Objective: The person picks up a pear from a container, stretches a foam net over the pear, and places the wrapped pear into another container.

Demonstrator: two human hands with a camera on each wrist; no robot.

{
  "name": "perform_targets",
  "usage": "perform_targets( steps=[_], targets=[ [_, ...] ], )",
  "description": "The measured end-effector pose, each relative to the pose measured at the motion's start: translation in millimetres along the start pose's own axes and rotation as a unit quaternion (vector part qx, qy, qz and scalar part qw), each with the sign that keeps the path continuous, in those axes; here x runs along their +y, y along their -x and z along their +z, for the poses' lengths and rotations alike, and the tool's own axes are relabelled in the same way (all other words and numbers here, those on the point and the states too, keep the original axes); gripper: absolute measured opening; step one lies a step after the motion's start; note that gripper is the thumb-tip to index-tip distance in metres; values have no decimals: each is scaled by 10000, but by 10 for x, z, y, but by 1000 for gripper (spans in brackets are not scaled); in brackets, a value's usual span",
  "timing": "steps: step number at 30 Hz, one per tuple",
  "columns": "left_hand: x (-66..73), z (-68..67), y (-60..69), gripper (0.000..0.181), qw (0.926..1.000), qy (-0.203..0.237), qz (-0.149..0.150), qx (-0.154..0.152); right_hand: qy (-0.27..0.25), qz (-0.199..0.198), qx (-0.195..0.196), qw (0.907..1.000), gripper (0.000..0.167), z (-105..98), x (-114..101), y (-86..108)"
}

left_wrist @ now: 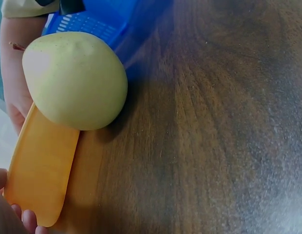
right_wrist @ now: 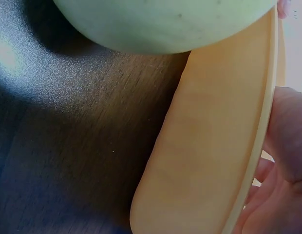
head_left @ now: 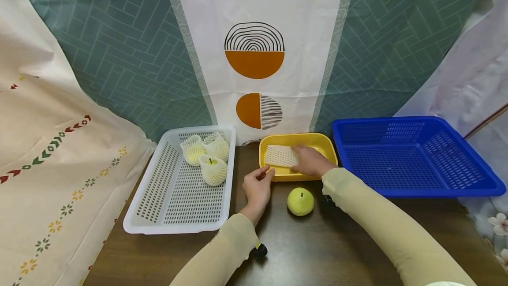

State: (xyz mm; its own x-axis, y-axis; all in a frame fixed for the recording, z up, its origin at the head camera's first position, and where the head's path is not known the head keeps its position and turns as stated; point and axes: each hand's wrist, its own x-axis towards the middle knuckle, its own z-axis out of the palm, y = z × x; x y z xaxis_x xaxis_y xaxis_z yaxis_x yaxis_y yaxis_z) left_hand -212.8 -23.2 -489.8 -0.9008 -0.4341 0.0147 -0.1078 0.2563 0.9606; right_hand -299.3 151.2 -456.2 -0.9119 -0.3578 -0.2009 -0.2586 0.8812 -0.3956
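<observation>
A yellow tray point(head_left: 331, 154) stands at the middle back and holds a flat white foam net sleeve point(head_left: 278, 156). Reaching into it, my right hand point(head_left: 311, 160) grips the sleeve's right end between thumb and fingers. My left hand point(head_left: 257, 188) is at the tray's front left corner, fingers loosely bent by the rim; nothing is seen in it. In the left wrist view its fingertips point(left_wrist: 29, 220) are against the tray's end. A bare yellow-green pear point(head_left: 300, 202) sits on the table in front of the tray, stem up, between my forearms.
To the left, a white basket point(head_left: 135, 215) contains three pears in foam nets point(head_left: 213, 171). A blue basket point(head_left: 397, 191) stands at the right, close beside the yellow tray. Patterned cloth point(head_left: 254, 8) hangs behind the dark wooden table point(head_left: 293, 250).
</observation>
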Motion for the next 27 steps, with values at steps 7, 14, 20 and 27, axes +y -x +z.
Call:
perform_targets(
  steps=[7,14,20,27],
  targets=[
    [38,-7,22,19,10000,-17,59,75,-81,268,-195,9994,66,-3,-3,6],
    [39,-1,27,17,9999,90,-83,73,-20,285,-56,9996,55,16,30,-8],
    [31,-2,29,19,9998,127,-115,67,82,229,202,9995,58,33,26,-23],
    [23,0,12,21,9998,120,-131,106,-5,320,269,9991,27,36,28,-43]
  ],
)
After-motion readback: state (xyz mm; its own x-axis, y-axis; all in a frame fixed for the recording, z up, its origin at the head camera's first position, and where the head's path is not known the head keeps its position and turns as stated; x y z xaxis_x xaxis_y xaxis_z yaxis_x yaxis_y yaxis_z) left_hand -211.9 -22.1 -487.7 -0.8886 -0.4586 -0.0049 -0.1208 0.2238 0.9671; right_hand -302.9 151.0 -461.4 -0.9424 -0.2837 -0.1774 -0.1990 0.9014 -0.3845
